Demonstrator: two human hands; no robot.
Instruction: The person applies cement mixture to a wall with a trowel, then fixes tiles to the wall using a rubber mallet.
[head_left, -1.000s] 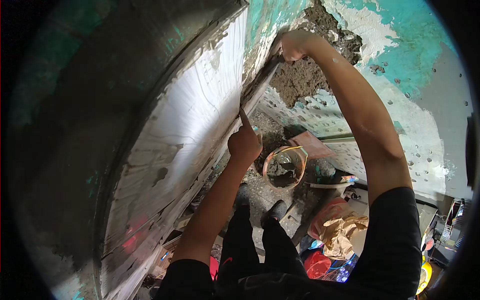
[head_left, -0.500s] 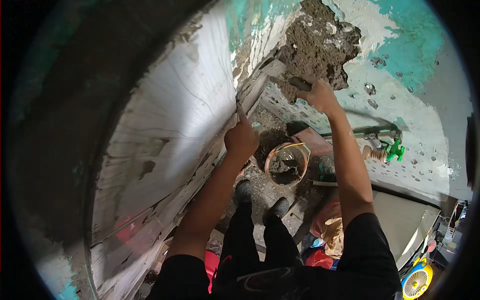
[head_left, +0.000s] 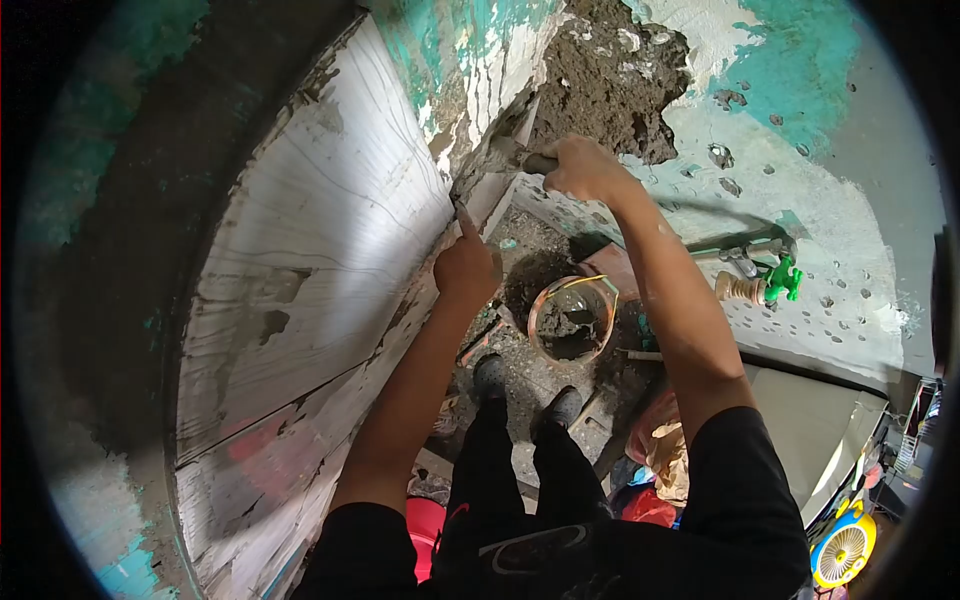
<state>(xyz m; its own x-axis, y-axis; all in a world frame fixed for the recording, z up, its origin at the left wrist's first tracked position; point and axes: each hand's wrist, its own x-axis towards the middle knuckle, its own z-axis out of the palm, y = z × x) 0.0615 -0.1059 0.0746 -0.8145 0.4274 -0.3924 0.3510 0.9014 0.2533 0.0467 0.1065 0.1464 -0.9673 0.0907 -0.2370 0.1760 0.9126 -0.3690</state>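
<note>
My right hand (head_left: 590, 172) is closed round the dark handle of a trowel (head_left: 541, 163). Its blade, mostly hard to make out, lies against the wall corner beside a rough patch of brown mortar (head_left: 610, 85). Lower and to the left is my left hand (head_left: 468, 268), its index finger stretched out and touching the edge of a pale board (head_left: 488, 190) near the corner. The other left fingers look curled and are partly hidden. Left of that hand rises a white, wood-grained panel (head_left: 330, 200).
A round bucket (head_left: 535, 325) with grey mortar inside stands on the floor ahead of my feet. A green tap (head_left: 782, 281) sticks out from the pitted right wall. Bags (head_left: 665, 455), a red tub (head_left: 425, 530) and a yellow-blue fan (head_left: 843, 555) are near me.
My right hand with the trowel has moved left, closer to the corner. My left hand has shifted slightly left and up along the board. The view has moved a little.
</note>
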